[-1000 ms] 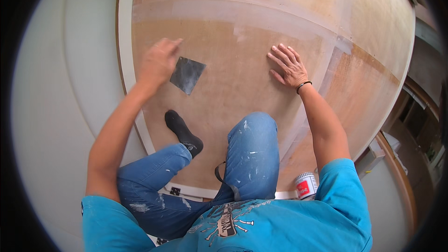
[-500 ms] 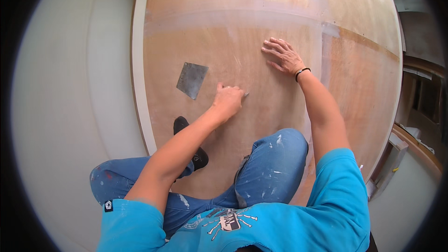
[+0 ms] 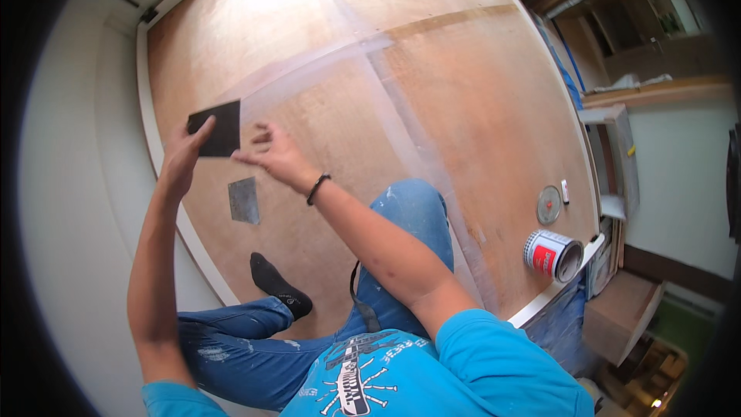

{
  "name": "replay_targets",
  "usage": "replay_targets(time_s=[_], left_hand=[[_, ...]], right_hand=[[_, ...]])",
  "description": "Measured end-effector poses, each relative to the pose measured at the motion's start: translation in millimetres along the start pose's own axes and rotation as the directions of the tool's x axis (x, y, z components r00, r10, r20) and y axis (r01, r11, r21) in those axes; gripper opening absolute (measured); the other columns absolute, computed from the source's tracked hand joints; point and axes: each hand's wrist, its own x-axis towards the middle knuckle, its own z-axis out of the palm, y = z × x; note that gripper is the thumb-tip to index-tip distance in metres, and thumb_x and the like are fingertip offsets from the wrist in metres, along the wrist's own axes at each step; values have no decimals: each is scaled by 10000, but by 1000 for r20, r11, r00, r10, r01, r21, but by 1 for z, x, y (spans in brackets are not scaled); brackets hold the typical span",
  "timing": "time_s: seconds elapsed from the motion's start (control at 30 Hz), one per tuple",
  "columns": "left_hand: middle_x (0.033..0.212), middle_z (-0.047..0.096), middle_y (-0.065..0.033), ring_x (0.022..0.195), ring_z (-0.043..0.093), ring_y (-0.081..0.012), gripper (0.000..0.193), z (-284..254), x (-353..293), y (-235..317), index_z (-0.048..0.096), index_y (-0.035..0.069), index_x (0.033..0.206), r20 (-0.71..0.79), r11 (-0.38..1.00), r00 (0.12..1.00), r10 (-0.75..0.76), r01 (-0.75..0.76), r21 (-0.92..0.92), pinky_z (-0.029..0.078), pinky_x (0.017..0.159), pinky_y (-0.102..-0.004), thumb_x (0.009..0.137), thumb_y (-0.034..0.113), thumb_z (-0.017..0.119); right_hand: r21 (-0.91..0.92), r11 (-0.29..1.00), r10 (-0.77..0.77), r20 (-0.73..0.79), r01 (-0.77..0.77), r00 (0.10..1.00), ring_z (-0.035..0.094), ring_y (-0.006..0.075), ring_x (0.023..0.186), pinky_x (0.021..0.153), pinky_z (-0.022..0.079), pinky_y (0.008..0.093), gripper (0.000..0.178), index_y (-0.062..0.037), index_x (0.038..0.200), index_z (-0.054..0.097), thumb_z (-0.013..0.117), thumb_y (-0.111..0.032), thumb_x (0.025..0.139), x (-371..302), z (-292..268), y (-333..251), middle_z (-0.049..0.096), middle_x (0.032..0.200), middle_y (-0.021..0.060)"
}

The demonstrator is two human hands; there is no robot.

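My left hand (image 3: 181, 158) grips a flat, black, square sheet (image 3: 221, 135), its thumb lying across the face; the sheet's exact kind is unclear. By the sheet's lower right corner is my right hand (image 3: 284, 161), slightly blurred, with its fingers apart and partly bent. One fingertip is at or very near that corner. Below both hands, a thin grey metal plate (image 3: 244, 201) lies flat on the plywood surface (image 3: 494, 100). Pale whitish bands cross the wood.
An open tin (image 3: 539, 252) with a red and white label stands near the right edge, beside a round lid (image 3: 549, 205) and a small white object (image 3: 565, 191). My black-socked foot (image 3: 278, 286) rests on the wood. A pale wall (image 3: 69, 185) runs along the left.
My left hand has left the wood and now holds up the black sheet. My right hand has lifted and come over to it. The view has swung right, bringing in the tin.
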Motion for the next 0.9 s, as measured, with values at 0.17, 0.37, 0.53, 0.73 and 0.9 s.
replay_targets(time_s=[0.17,0.37,0.53,0.73,0.9], left_hand=[[1201,708,-91,1099,646,-141,353,36,-96,52,629,-42,1300,-37,996,999,31,-27,88,503,981,-309,1067,223,648],[995,663,-10,931,601,-79,215,43,-121,89,637,17,1142,88,955,992,85,-106,278,497,874,-266,1073,220,642],[960,654,-13,886,596,-96,194,33,-120,103,635,-16,1144,152,917,988,20,-79,390,505,830,-267,1037,140,676],[862,683,-74,794,626,-133,137,44,-121,122,651,-44,1107,91,786,983,158,-181,591,531,771,-294,993,31,654],[897,732,-151,809,684,-186,186,56,-129,137,657,-44,1141,70,746,988,140,-151,648,544,800,-321,962,-2,636]], right_hand=[[371,895,35,498,-249,867,681,96,732,658,557,245,244,-31,1019,804,899,-148,827,-44,-34,-79,769,879,28],[397,887,-21,543,-235,840,734,122,745,642,569,245,196,-8,933,807,902,-132,815,-55,-62,-102,776,846,61],[485,848,8,391,-213,920,770,149,839,714,592,257,190,20,1013,784,805,-146,923,-52,-98,-115,793,916,102],[341,939,-19,190,-48,982,771,195,945,824,610,309,221,34,1140,756,615,-100,1035,-29,-91,-80,798,1011,136],[-237,962,-9,468,135,884,753,293,1032,911,588,393,315,12,1224,721,587,17,939,-47,-65,-77,778,1089,187]])
